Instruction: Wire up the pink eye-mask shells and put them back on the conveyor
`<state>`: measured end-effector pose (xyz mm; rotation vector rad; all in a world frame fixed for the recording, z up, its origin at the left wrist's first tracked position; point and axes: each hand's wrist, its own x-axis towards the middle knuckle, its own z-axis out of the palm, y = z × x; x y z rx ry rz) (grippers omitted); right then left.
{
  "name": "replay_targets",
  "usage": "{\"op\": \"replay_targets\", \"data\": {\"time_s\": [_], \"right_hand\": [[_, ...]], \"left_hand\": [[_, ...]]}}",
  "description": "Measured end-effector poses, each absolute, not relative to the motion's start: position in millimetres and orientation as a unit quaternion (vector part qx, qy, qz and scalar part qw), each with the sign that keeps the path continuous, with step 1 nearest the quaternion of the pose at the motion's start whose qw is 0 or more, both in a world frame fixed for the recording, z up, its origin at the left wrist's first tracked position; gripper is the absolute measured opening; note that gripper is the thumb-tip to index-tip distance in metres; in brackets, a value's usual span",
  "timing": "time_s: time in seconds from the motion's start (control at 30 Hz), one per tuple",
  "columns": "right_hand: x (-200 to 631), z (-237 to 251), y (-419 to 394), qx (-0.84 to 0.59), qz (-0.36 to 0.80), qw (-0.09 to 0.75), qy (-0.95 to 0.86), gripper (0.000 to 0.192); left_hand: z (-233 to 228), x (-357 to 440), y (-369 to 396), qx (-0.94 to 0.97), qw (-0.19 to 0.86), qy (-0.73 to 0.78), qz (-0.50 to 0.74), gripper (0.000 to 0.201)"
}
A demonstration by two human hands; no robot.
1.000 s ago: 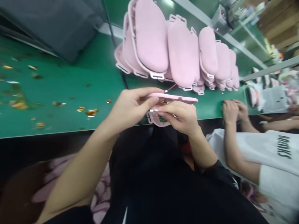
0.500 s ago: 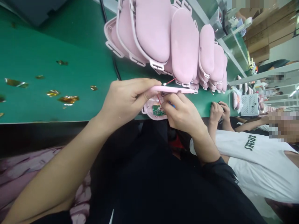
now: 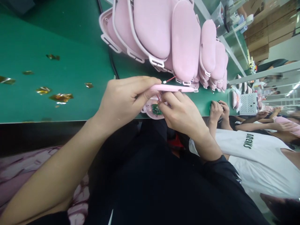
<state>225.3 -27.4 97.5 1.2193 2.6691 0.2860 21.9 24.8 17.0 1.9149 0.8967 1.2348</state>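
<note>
My left hand pinches one end of a thin pink plastic cover, held up edge-on. Below it lies an open pink shell with a green circuit board inside, at the table's front edge. A short red wire comes down from under the cover to the fingertips of my right hand. That hand is closed, thumb and index finger pinched at the wire over the board. Its fingers hide the wire's end and the right part of the shell.
Several pink padded shells stand in a row behind my hands; a white connector on a red lead pokes out. Gold foil scraps and a black cable lie on the green table. A co-worker's hands rest at the right.
My right fingers have shifted slightly left over the circuit board, and a blue bit beside them no longer shows. The view has moved a little. Far right, another person's pink piece has appeared.
</note>
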Motion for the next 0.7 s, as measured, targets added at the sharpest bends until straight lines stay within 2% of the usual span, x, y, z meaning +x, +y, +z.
{"op": "replay_targets", "data": {"time_s": [0.2, 0.4, 0.53, 0.7], "right_hand": [[233, 93, -26, 0.388, 0.063, 0.088, 0.915, 0.034], [235, 99, -30, 0.406, 0.108, 0.089, 0.903, 0.029], [234, 94, -30, 0.421, 0.098, 0.109, 0.895, 0.030], [238, 84, -27, 0.419, 0.108, 0.090, 0.897, 0.030]], "left_hand": [[5, 30, 21, 0.742, 0.243, 0.294, 0.552, 0.023], [8, 42, 19, 0.731, 0.266, 0.287, 0.559, 0.023], [7, 45, 21, 0.731, 0.257, 0.284, 0.565, 0.023], [5, 45, 22, 0.731, 0.263, 0.284, 0.563, 0.023]]}}
